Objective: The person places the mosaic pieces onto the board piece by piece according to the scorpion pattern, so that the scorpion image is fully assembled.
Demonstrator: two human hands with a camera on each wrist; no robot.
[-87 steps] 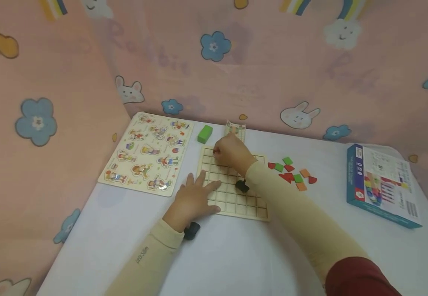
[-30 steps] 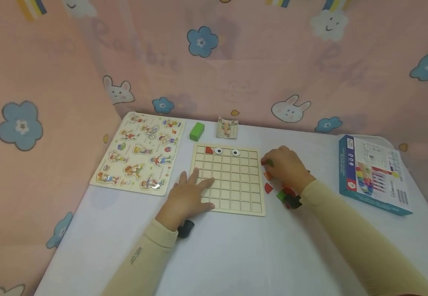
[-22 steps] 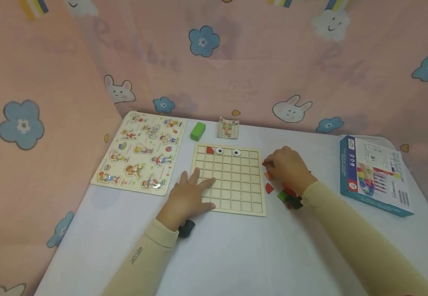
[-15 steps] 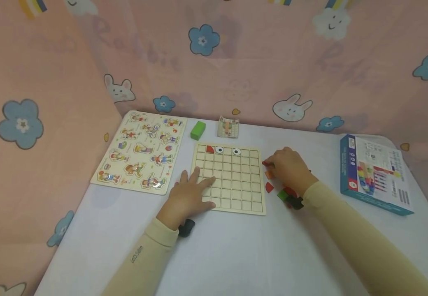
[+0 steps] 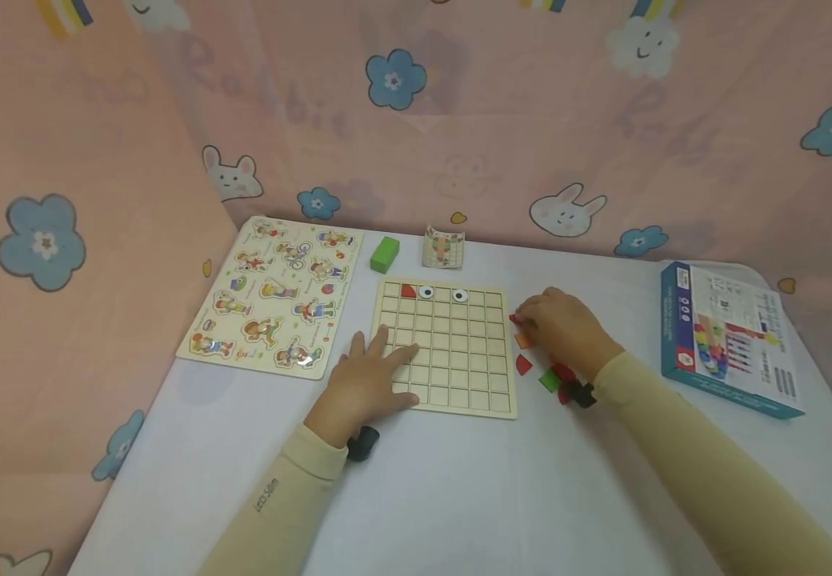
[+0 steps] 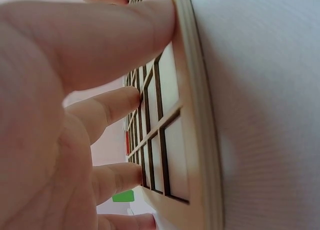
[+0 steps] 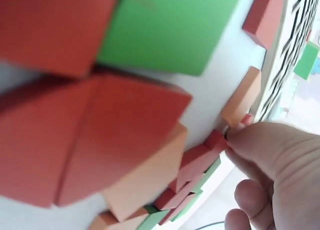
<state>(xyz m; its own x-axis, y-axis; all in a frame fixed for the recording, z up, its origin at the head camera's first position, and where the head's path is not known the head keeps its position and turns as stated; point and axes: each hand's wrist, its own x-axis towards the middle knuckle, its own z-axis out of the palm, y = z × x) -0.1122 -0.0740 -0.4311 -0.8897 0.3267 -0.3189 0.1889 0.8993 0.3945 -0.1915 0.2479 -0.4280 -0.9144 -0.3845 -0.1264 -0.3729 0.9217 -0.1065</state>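
A wooden grid board (image 5: 459, 352) lies flat on the white table. Its top row holds a red quarter-round piece (image 5: 408, 291) and two round eye pieces (image 5: 426, 293). My left hand (image 5: 358, 392) rests with spread fingers on the board's near left part; the left wrist view has its thumb (image 6: 150, 20) on the edge. Right of the board, my right hand (image 5: 567, 328) bends over loose pieces, thumb and finger pinching a small red piece (image 7: 215, 140). Near it lie an orange square (image 5: 525, 341), a red quarter-round (image 5: 523, 365) and a green square (image 5: 550, 380); others are partly hidden.
A puzzle board with figures (image 5: 272, 300) lies at the left. Behind the grid board are a green block (image 5: 385, 254) and a small curled picture card (image 5: 443, 247). A blue box (image 5: 733, 340) stands at the right. Patterned cloth (image 5: 459, 120) rises behind the table.
My right hand has moved from the board's top row to the loose pieces on the right. A green piece seen at its fingertips a second ago is out of sight. My left hand stays put.
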